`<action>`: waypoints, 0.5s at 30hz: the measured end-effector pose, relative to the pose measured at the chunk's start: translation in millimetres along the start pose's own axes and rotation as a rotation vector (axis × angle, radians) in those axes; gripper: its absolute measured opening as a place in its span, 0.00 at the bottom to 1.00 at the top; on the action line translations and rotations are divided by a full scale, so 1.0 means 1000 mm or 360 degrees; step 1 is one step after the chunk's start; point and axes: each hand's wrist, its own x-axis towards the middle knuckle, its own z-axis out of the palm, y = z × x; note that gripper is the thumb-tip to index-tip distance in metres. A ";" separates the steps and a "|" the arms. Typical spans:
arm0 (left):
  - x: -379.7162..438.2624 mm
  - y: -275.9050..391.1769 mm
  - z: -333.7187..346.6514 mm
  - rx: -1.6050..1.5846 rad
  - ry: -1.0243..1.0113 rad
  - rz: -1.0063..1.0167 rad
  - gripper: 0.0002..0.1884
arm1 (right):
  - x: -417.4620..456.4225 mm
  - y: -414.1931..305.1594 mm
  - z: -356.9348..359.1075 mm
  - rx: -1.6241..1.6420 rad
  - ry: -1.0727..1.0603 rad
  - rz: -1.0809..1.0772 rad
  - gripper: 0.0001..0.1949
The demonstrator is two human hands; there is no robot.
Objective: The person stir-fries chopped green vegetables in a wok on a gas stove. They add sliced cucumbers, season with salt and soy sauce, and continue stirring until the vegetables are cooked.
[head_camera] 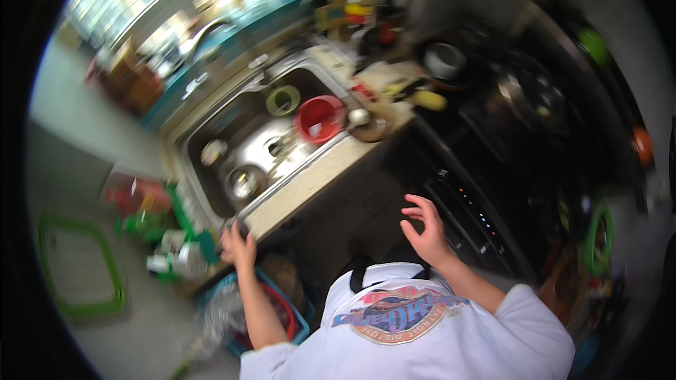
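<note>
My left hand (238,245) is at the near left corner of the sink counter, fingers spread, with a small dark thing right behind the fingertips; whether it touches that is blurred. My right hand (426,229) hangs in the air in front of the dark cabinet, fingers curled apart and holding nothing. Ahead lies a stainless steel sink (248,137). In it are a red plastic basin (320,119), a green bowl-like container (283,100), a shiny round metal or glass vessel (244,182) and a small pale item (214,152).
A stove with a pot (444,60) stands at the right. On the counter's right part sit a round board (374,125) and a yellow-handled item (429,100). Green and white bottles (185,259) crowd the left end. Below is a blue bin (303,330) with plastic bags.
</note>
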 end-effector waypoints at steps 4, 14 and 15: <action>0.000 0.001 0.002 0.0469 -0.0042 -0.0038 0.33 | 0.006 -0.002 -0.076 -0.0604 0.0612 -0.0312 0.25; -0.022 0.161 -0.065 -0.0335 0.0874 0.0698 0.22 | -0.143 0.027 -0.364 -0.2340 0.1386 0.1559 0.39; -0.037 0.194 -0.069 -0.0637 0.0779 0.0865 0.21 | -0.160 0.035 -0.382 -0.2273 0.1195 0.1931 0.41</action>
